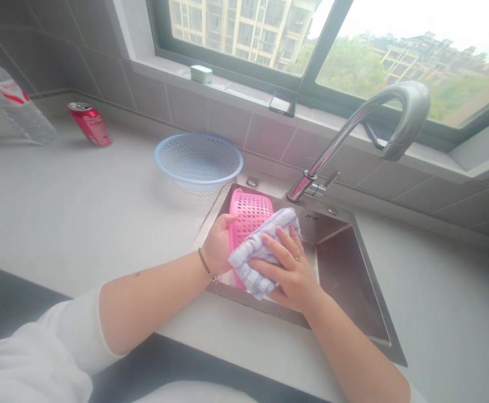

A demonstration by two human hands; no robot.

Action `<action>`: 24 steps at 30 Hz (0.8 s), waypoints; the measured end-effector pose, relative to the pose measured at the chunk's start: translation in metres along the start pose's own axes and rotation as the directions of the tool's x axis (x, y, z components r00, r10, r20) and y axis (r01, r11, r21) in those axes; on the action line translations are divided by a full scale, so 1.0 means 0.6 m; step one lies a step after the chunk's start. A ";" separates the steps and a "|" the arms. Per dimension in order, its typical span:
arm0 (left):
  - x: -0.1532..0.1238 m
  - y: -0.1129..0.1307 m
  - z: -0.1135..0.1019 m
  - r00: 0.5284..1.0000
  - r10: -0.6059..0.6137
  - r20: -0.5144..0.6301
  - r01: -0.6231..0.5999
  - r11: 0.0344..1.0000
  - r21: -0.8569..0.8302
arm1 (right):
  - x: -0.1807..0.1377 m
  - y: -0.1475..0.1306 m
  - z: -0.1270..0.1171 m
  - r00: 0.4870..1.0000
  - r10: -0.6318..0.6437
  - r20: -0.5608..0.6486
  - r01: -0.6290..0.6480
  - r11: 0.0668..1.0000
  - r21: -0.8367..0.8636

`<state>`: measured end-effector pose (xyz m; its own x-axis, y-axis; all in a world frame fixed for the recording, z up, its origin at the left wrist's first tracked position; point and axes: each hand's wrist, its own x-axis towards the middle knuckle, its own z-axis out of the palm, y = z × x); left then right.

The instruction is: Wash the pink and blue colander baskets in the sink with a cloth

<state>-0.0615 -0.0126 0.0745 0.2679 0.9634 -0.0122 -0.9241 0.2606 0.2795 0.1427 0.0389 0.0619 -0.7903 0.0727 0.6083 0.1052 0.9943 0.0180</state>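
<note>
White knit sleeve (30, 358) fills the lower left corner, nearest the camera, with a bare forearm running from it toward the sink. Farther off along the pale countertop (80, 212) lie a clear plastic bottle (9, 103) with a red label and a red drink can (90, 124), and a blue perforated basket (198, 159) sits near the sink's edge. The left hand (218, 246), with a thin dark bracelet (206, 266) at the wrist, curls narrowly around the edge of a pink plastic basket (250, 215), which leans tilted inside the stainless steel sink (345, 280). The right hand (288, 268), fingers spread, presses a folded lilac towel (257, 252) against the basket. Wiping the basket is the work in hand, and this hold asks the left hand to keep it steady. A curved chrome faucet (353, 134) rises beyond.
</note>
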 end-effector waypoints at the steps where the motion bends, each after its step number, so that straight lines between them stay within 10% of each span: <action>1: 0.000 0.003 -0.001 1.000 0.009 -0.012 -0.009 1.000 -0.008 | 0.000 0.001 -0.001 1.000 -0.008 0.000 0.008 1.000 0.002; 8: -0.001 0.001 -0.003 0.998 0.053 -0.024 -0.053 0.998 -0.015 | -0.001 0.000 -0.009 1.000 -0.029 -0.010 0.029 1.000 0.002; 17: 0.003 -0.045 -0.002 0.983 -0.152 0.100 0.134 0.978 0.162 | -0.002 0.010 -0.004 0.960 0.260 -0.103 -0.252 0.964 0.083; 24: 0.000 -0.020 0.019 0.994 -0.049 0.100 0.038 0.993 0.111 | 0.004 0.008 -0.001 0.990 0.126 -0.066 -0.123 0.991 0.042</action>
<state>-0.0475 -0.0165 0.0820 0.3386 0.9383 0.0704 -0.8774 0.2879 0.3838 0.1418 0.0440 0.0641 -0.7294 0.1919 0.6566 0.1764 0.9801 -0.0905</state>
